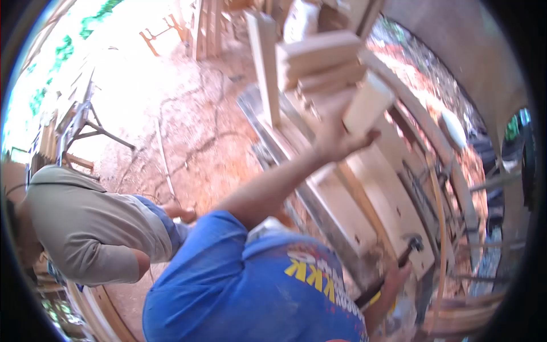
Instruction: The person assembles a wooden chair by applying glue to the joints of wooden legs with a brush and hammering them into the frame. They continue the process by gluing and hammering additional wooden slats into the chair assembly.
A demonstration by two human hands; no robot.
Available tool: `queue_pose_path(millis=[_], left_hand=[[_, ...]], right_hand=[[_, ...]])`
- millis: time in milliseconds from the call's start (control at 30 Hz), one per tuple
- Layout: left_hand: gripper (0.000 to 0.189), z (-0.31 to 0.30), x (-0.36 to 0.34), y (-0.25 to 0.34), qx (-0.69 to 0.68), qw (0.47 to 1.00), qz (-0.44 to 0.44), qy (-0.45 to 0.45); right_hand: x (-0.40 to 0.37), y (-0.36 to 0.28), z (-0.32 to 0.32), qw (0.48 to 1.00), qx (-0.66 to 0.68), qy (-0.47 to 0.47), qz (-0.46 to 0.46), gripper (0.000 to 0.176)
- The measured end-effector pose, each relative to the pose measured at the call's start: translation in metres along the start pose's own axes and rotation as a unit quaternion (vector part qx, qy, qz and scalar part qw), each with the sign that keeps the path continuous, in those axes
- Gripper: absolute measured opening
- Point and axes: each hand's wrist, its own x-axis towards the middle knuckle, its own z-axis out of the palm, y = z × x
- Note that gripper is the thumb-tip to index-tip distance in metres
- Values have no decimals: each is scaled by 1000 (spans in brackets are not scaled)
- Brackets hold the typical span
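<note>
My left hand (pixel 335 139) reaches across the workbench (pixel 342 219), its fingers around the lower end of a pale wooden block (pixel 369 104). The block is tilted and slightly blurred. Just behind it stands a stack of thick wooden pieces (pixel 322 57). At the lower right, my right hand (pixel 394 280) is closed on the dark handle of a hammer (pixel 415 245). The hammer's metal head lies over a light board (pixel 419 262) on the bench. My blue shirt covers the bottom of the view and hides part of my right arm.
A person in a tan shirt (pixel 102 233) is at the left. An upright wooden post (pixel 264 68) rises at the bench's far end. Cords lie on the reddish ground (pixel 194 114). A metal stand (pixel 85 128) with timber is farther left. A thin curved strip (pixel 439 228) runs along the bench's right side.
</note>
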Motion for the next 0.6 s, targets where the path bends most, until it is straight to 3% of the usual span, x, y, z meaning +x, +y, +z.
queue_pose_path(millis=[67,167,267,367,400,467,533,567,600], left_hand=[[61,3,3,7,-37,999,7,-2],[49,7,8,9,-68,996,-48,-10],[66,10,12,-4,-32,999,-5,-29],[67,8,12,6,-15,998,-41,-39],[66,9,15,5,-7,1000,-3,-21],[63,16,17,-6,-7,998,57,13],[56,13,21,-10,-20,999,-29,-39],[51,22,24,-25,-76,996,38,0],[53,18,24,-7,2,999,37,29]], right_hand=[[3,-35,-12,997,53,-10,-54,45],[10,-82,-32,968,214,-97,-86,44],[2,-145,-56,912,336,-166,-169,34],[-13,-180,-53,876,399,-192,-191,37],[-12,-184,-52,899,336,-214,-185,35],[-13,-189,-36,945,208,-158,-195,37],[-13,-191,-30,948,192,-196,-160,27],[-23,-203,-26,949,196,-185,-163,27],[-21,-201,-22,946,206,-176,-178,26]])
